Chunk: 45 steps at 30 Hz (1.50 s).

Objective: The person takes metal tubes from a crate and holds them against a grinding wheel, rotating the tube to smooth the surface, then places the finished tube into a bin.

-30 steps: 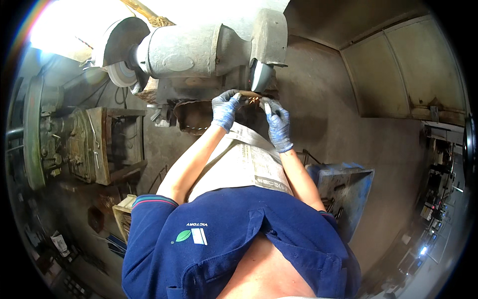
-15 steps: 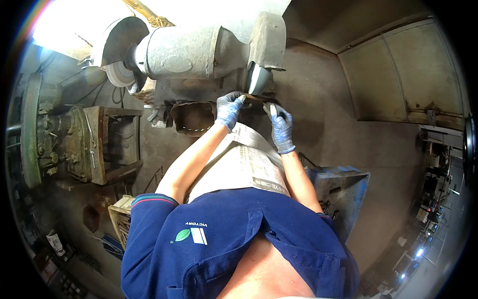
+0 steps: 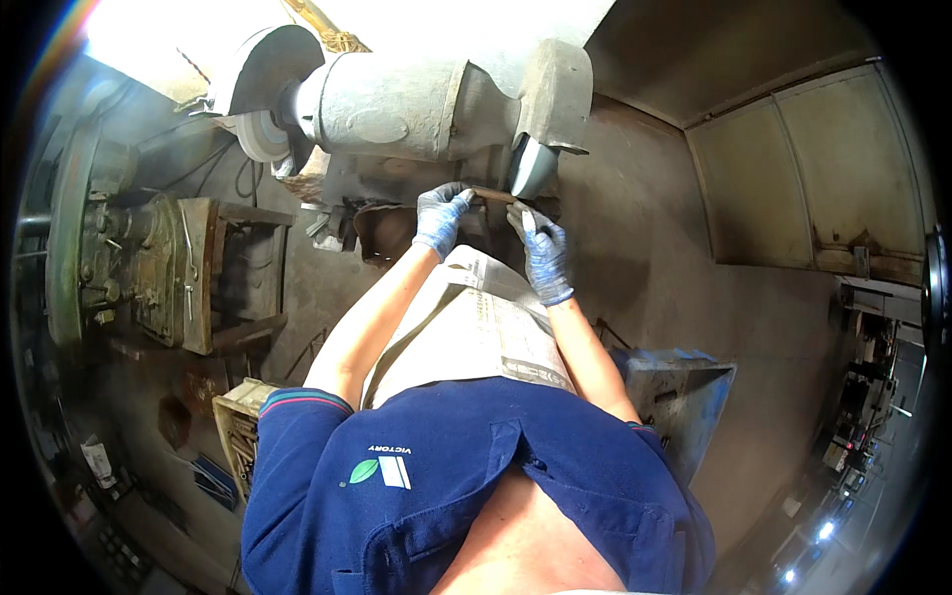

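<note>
A narrow, dark brown metal strip (image 3: 492,194) lies nearly level between my two blue-and-grey gloved hands. My left hand (image 3: 442,214) pinches its left end. At the other end, the fingers of my right hand (image 3: 543,254) are closed on it, just below the wheel. Above that end is the pale grey right wheel (image 3: 535,167) of a bench grinder (image 3: 387,107), partly under its metal guard (image 3: 557,94). Whether the strip touches the wheel I cannot tell.
The grinder's left wheel (image 3: 260,136) is white. Below the grinder is a dark open-mouthed hollow (image 3: 387,233). A green machine (image 3: 149,268) stands at left, a crate (image 3: 230,416) of parts lower left, and a blue-edged metal bin (image 3: 694,392) at right. Newspaper (image 3: 486,322) covers my lap.
Both hands have moved left relative to the right wheel, carrying the strip with them. More of the strip shows left of the wheel. The whole view has shifted slightly.
</note>
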### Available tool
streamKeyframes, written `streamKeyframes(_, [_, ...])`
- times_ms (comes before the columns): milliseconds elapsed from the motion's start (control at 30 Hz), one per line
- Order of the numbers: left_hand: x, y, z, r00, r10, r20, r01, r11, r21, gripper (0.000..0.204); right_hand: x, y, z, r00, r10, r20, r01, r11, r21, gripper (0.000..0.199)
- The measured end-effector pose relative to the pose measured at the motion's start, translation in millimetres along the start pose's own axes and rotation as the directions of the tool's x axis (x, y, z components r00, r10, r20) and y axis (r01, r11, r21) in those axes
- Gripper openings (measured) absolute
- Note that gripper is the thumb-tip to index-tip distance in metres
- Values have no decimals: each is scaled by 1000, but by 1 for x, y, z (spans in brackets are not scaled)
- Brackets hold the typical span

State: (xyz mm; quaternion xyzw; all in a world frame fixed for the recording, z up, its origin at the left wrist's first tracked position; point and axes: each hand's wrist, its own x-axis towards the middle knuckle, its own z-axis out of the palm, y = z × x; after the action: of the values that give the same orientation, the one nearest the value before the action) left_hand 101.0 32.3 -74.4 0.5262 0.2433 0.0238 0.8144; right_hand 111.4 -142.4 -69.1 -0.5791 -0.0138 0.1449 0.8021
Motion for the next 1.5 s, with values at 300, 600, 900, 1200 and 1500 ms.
streamKeyframes(300, [-76,34,-19,977,2,213,15,997,-80,19,-65,-56,7,817,-458,351,574,596,-561,27])
streamKeyframes(600, [-108,81,-9,933,12,360,42,989,-143,20,-89,-94,13,652,-566,505,751,386,-536,47])
streamKeyframes(900, [-99,86,9,945,-37,324,37,999,4,15,-83,-88,11,765,-550,335,626,517,-583,40])
streamKeyframes(1200, [-31,26,33,976,-39,215,33,999,31,10,-24,-38,-29,937,-343,71,330,794,-511,18])
streamKeyframes(1500, [-12,6,36,986,-66,151,76,995,-60,11,-9,-20,-33,959,-279,-43,241,889,-390,14])
